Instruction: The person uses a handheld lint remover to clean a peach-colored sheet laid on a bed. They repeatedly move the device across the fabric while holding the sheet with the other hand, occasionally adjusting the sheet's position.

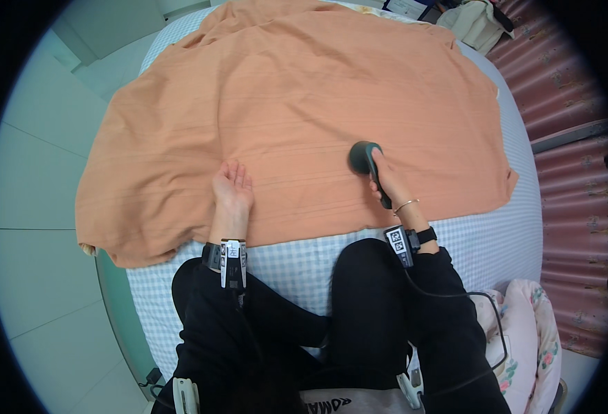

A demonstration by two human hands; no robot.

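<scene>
An orange blanket [297, 103] lies spread over the bed, with folds and creases, mostly on its left side. My right hand [392, 183] is closed round the handle of a dark green fabric shaver [361, 158]. The shaver's round head is at the blanket, right of the middle; its working face is hidden. Palm up, my left hand [233, 192] rests on the blanket near its front edge. Its fingers are loosely extended and nothing is in it.
A blue-and-white checked sheet [290, 265] shows in front of the blanket, under my black-clad legs. Floral bedding [525, 345] lies at the lower right. Pink curtains [559, 228] hang along the right, and pale panels [42, 186] stand on the left. A black cable [449, 295] loops from my right wrist.
</scene>
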